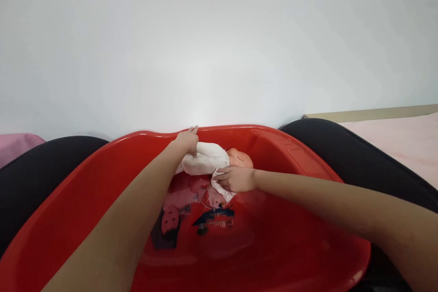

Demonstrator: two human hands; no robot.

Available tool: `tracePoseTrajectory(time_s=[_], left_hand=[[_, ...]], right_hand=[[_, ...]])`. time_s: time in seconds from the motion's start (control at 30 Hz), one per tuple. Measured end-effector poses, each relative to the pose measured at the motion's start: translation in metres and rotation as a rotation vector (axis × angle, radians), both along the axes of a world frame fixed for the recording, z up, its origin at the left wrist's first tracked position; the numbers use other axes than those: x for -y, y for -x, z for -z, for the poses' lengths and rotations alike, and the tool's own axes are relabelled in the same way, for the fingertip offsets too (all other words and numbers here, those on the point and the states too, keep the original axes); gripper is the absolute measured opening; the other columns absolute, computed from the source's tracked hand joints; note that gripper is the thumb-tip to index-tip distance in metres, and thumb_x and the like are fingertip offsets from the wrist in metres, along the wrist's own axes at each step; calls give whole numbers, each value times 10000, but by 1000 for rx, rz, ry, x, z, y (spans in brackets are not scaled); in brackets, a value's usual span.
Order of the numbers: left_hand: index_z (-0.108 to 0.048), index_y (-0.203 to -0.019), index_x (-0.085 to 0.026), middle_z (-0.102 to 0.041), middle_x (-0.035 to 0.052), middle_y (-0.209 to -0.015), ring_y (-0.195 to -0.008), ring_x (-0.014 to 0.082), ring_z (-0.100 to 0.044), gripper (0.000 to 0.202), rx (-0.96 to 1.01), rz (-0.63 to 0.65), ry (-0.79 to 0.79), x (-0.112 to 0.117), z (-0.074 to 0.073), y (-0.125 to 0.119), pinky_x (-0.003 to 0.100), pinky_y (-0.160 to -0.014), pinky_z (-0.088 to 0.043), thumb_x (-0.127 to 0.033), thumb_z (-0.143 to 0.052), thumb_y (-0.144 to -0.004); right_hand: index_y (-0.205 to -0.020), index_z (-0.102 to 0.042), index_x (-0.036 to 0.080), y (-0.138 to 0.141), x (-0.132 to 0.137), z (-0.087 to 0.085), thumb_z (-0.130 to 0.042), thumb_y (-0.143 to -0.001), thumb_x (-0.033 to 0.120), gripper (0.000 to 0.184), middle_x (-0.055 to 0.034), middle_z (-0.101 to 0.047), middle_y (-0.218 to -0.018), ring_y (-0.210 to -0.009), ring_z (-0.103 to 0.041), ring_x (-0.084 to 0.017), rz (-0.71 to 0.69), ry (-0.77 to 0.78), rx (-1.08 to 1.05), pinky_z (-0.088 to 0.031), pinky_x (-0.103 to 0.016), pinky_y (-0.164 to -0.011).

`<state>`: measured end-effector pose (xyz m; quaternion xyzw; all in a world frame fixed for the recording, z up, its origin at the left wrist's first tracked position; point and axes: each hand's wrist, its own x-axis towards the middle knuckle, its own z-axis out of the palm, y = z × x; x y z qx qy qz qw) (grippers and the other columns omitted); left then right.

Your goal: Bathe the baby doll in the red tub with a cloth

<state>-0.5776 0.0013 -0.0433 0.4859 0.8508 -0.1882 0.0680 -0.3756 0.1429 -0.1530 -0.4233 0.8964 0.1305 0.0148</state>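
Observation:
A baby doll (206, 159) in white clothing lies on its side along the far wall of a red baby bathtub (294, 232), its bald head (241, 159) to the right. My left hand (187, 140) rests at the end away from the head, fingers stretched towards the tub's far rim and thumb against the white clothing. Beside the doll's neck, my right hand (238, 179) has its fingers bent over a white patterned cloth (224, 194). Whether that cloth is part of the clothing, I cannot tell.
Pictures of a child (170, 221) and other figures show on the tub's shiny bottom. Black padded shapes (328, 146) flank the tub. A pale wall (205, 45) rises directly behind it. Pink surfaces (397, 139) lie at both sides.

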Motion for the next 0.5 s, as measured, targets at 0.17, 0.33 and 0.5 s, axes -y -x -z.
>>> tracePoseTrajectory(time_s=[0.17, 0.33, 0.5], left_hand=[[-727, -1322, -175, -118, 113, -1760, -1583, 371, -277, 749, -24, 11, 5, 0, -3, -3, 339, -1147, -459, -479, -899, -660], [-757, -1264, -163, -100, 128, -1754, -1573, 392, -294, 663, -28, 3, 20, 1, -7, -8, 364, -1107, -498, -475, -885, -693], [-780, -1187, -162, -68, 134, -1753, -1590, 372, -261, 578, -20, 2, 56, 1, -12, -11, 368, -1128, -479, -463, -885, -704]], right_hand=[[-1439, -586, 88, -23, -26, -40, -407, -1066, 126, 415, -180, -493, -1593, -1564, -338, -222, 81, 158, -256, -314, -499, -1281], [-1302, -706, 121, -34, -38, -19, -452, -1071, 161, 346, -156, -559, -1542, -1520, -422, -235, 185, 190, -128, -401, -417, -1241], [-1095, -783, 88, -34, -27, 9, -585, -956, 59, 243, -167, -731, -1302, -1375, -589, -255, 119, 200, 57, -458, -358, -1188]])
